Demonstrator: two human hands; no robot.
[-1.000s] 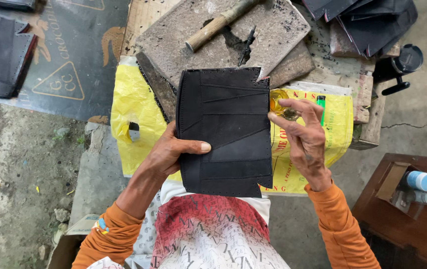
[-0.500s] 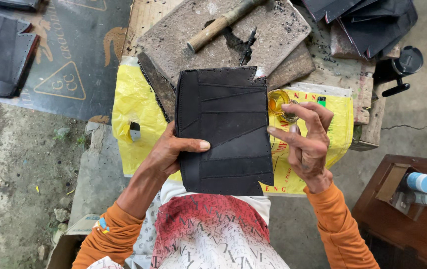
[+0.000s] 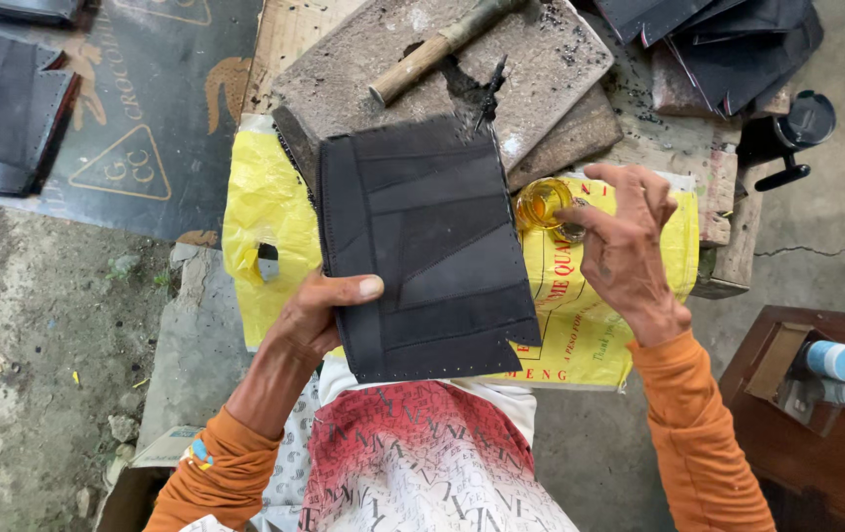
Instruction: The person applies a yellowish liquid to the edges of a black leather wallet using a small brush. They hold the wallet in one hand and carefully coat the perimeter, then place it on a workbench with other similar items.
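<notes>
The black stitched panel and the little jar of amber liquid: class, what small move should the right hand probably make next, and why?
Probably dip a fingertip into the amber jar: the right hand hovers at its rim with nothing visibly in its grip, while the left hand holds the black panel steady beside it.

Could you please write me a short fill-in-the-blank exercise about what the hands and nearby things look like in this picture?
1. The left hand holds a stitched black panel by its ____ edge.
2. The right hand reaches over a small glass jar of ____ liquid.
3. On the stone slab lies a hammer with a ____ handle.

Missing words: left; amber; wooden
</notes>
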